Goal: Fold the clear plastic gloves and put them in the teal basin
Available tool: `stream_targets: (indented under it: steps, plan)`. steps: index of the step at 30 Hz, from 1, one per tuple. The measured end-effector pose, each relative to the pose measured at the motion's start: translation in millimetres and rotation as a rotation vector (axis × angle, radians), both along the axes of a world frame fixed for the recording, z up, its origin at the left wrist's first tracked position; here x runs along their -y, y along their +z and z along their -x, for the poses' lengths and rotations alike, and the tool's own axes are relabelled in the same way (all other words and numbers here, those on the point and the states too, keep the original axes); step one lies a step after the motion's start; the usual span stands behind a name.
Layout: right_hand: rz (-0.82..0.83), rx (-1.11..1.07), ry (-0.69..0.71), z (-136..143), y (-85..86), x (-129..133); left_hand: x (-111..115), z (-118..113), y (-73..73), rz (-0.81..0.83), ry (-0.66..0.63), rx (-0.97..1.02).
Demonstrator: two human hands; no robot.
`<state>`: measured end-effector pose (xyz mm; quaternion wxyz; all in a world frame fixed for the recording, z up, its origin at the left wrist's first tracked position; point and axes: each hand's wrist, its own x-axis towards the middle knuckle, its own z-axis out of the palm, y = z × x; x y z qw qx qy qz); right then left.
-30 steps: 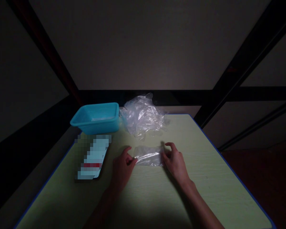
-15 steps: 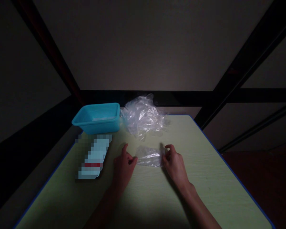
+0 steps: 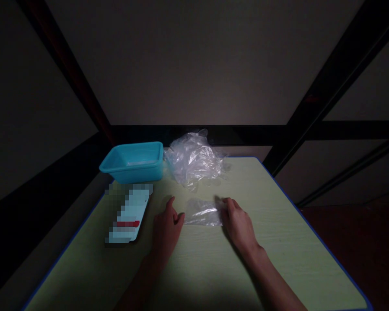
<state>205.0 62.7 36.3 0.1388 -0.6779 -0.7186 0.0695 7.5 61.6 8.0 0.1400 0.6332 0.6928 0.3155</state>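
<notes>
A clear plastic piece (image 3: 203,212) lies flat on the pale green table between my hands. My right hand (image 3: 239,222) is closed on its right end, the fingers bent together. At its left end is my left hand (image 3: 168,224), thumb and index finger apart, with the thumb tip by the plastic's edge and nothing held between them. Behind the piece sits a crumpled heap of clear plastic (image 3: 196,160), which neither hand touches.
A blue basket (image 3: 138,172) stands at the table's back left corner. In front of it lies a partly pixelated light-coloured flat object (image 3: 131,211) with a red mark. The table (image 3: 298,255) has a blue edge, and a wall rises behind it.
The fingers of my right hand have drawn closer together at the plastic's right end. My left hand has shifted slightly left. The view has moved a little.
</notes>
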Motion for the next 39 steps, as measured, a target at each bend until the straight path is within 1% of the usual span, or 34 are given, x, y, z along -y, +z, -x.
stream_targets:
  steps: [2,4,5,7,9,10,12,15,18,22,26,32,36,39]
  plan:
    - [-0.052,-0.024,0.022,-2.5,0.1,1.8,0.3,1.9,2.5,-0.012,0.006,-0.069]
    - [-0.103,-0.024,0.093,-3.4,-0.3,6.0,1.2,0.8,6.8,-0.093,-0.025,-0.155]
    - [-0.127,-0.010,0.147,-3.2,-1.3,8.5,2.1,-1.7,9.5,-0.148,-0.071,-0.203]
    - [-0.170,0.048,0.251,-2.1,-5.7,13.3,4.5,-11.6,15.0,-0.240,-0.235,-0.302]
    - [-0.196,0.129,0.307,-0.9,-13.5,16.4,7.1,-27.0,18.3,-0.243,-0.433,-0.397]
    - [-0.199,0.170,0.317,-0.6,-18.3,17.2,8.0,-35.8,18.6,-0.260,-0.510,-0.437]
    - [-0.182,0.243,0.325,-0.8,-27.8,17.5,8.3,-52.9,16.3,-0.283,-0.599,-0.483]
    - [-0.147,0.321,0.336,-2.6,-36.8,16.8,4.6,-70.8,9.1,-0.270,-0.679,-0.520]
    - [-0.124,0.339,0.346,-4.4,-37.5,16.3,-0.1,-76.6,4.1,-0.188,-0.691,-0.521]
    - [-0.105,0.301,0.354,-5.1,-33.2,16.2,-0.9,-74.4,1.9,-0.124,-0.663,-0.485]
    - [-0.112,0.265,0.352,-5.2,-31.5,16.3,1.4,-71.1,-2.0,-0.118,-0.587,-0.471]
    - [-0.051,0.257,0.346,-5.1,-28.4,15.9,1.1,-58.5,-8.5,-0.155,-0.488,-0.506]
    - [-0.013,0.259,0.338,-3.4,-24.9,15.7,-0.3,-48.1,-10.5,-0.140,-0.461,-0.558]
    - [-0.030,0.246,0.326,-2.8,-24.0,16.2,-1.0,-40.5,-13.5,-0.182,-0.449,-0.581]
